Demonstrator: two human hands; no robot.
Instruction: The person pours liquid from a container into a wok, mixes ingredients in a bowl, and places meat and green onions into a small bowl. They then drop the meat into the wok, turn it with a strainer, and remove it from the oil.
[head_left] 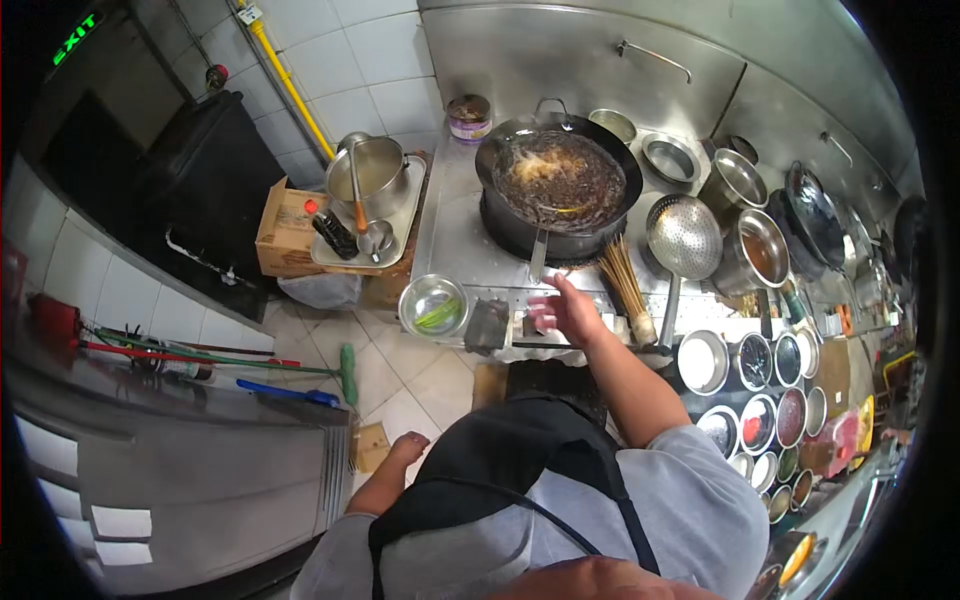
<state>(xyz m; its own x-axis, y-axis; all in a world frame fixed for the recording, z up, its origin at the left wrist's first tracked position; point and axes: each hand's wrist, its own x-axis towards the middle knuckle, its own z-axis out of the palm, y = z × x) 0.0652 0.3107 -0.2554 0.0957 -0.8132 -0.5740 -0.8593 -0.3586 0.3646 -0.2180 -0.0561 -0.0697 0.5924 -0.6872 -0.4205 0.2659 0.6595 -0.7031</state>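
My right hand (569, 310) is in front of the stove with its fingers spread and nothing in them. Just beyond it is the handle (539, 257) of a large black wok (487, 170), and the two look apart. Dark, bubbling liquid (560, 185) with pale foam fills much of the wok. To the right of my hand lies a bamboo brush (626, 285). My left hand (409, 446) hangs low beside my apron (470, 470), above the floor. It is small in view, and its fingers do not show clearly.
A metal bowl with green pieces (433, 306) sits at the stove's front left. Right of the wok are a perforated strainer (684, 236), metal pots (733, 180) and several seasoning containers (704, 362). A tray (409, 222) at left bears a pot and a dark bottle (334, 234).
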